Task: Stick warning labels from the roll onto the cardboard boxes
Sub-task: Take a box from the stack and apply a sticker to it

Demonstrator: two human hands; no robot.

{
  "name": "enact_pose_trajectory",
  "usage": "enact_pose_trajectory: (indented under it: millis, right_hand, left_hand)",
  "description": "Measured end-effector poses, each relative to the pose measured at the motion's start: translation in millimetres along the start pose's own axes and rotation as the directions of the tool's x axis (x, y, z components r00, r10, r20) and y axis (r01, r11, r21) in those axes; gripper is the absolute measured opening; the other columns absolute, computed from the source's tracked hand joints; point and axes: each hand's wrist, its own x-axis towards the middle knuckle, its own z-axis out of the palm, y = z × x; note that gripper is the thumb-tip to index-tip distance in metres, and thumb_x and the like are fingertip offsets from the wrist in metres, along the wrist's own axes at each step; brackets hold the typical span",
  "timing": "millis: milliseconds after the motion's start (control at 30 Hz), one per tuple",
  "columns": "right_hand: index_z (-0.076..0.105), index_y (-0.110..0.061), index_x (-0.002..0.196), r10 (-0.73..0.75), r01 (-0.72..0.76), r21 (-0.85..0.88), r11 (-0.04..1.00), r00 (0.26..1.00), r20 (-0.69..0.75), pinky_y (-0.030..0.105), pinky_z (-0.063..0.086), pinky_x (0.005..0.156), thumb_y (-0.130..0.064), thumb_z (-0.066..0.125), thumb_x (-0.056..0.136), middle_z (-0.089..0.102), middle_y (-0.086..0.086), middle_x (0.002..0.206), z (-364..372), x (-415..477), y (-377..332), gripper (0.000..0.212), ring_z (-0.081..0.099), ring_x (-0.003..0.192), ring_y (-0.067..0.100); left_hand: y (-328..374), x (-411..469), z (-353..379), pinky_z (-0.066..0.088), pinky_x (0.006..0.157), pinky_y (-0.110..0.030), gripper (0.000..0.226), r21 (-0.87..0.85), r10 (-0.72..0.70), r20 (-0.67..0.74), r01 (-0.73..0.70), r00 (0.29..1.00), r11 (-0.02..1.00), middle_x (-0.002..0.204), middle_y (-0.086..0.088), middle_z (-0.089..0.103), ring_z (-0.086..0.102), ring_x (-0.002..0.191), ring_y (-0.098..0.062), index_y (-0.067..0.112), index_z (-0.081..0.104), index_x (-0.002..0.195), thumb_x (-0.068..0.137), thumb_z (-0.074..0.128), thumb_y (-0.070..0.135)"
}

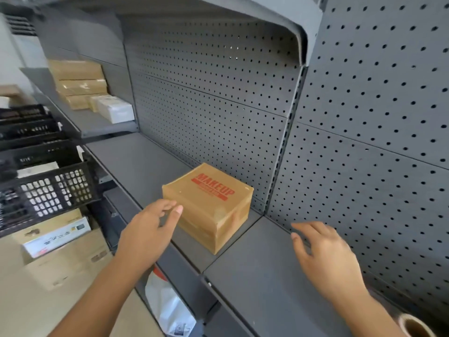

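Both empty, fingers apart, left hand (150, 229) is perhaps touching the box (211, 205) by the pegboard (218, 93), right hand (325, 254) hovering over the shelf (255, 276) near the roll (416, 327).

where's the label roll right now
In the head view the roll sits in the bottom right corner, on the grey shelf beside the right forearm, well to the right of the MAKEUP box.

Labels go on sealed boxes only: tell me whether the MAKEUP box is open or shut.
Shut. The MAKEUP box has its lid flat and flush.
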Motion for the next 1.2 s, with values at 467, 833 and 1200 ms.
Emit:
enact_pose_trajectory:
  millis: [467,833,1200]
  right_hand:
    - [0.017,-0.038,0.159,0.410,-0.770,0.483,0.416,0.634,0.656,0.045,0.041,0.114,-0.062,0.053,0.095,0.032,-0.008,0.162,80,67,-110,0.078,0.041,0.144,0.022]
    - [0.057,-0.044,0.124,0.357,-0.831,0.541,0.130,0.548,0.757,0.052,0.055,0.097,-0.058,0.059,0.093,0.075,-0.009,0.112,114,81,-132,0.034,0.069,0.107,0.016]
    - [0.063,-0.041,0.122,0.381,-0.819,0.562,0.116,0.559,0.736,0.056,0.054,0.100,-0.054,0.060,0.094,0.078,-0.007,0.111,104,78,-125,0.031,0.071,0.109,0.020]
  left_hand:
    - [-71,175,19,0.043,0.109,-0.044,0.083,-0.301,-0.229,0.462,0.395,0.857,0.868,0.140,0.003,0.058,0.056,0.127,-0.022,0.035,0.047,0.143,0.077,0.046,0.084]
    - [-70,199,37,0.036,0.115,-0.053,0.044,-0.290,-0.161,0.678,0.462,0.717,0.838,0.131,0.010,0.066,0.056,0.128,-0.022,0.049,0.058,0.127,0.087,0.061,0.067]
    - [-59,181,34,0.044,0.109,-0.051,0.029,-0.311,-0.113,0.645,0.395,0.756,0.865,0.117,0.016,0.072,0.063,0.117,-0.017,0.051,0.065,0.113,0.089,0.060,0.066]
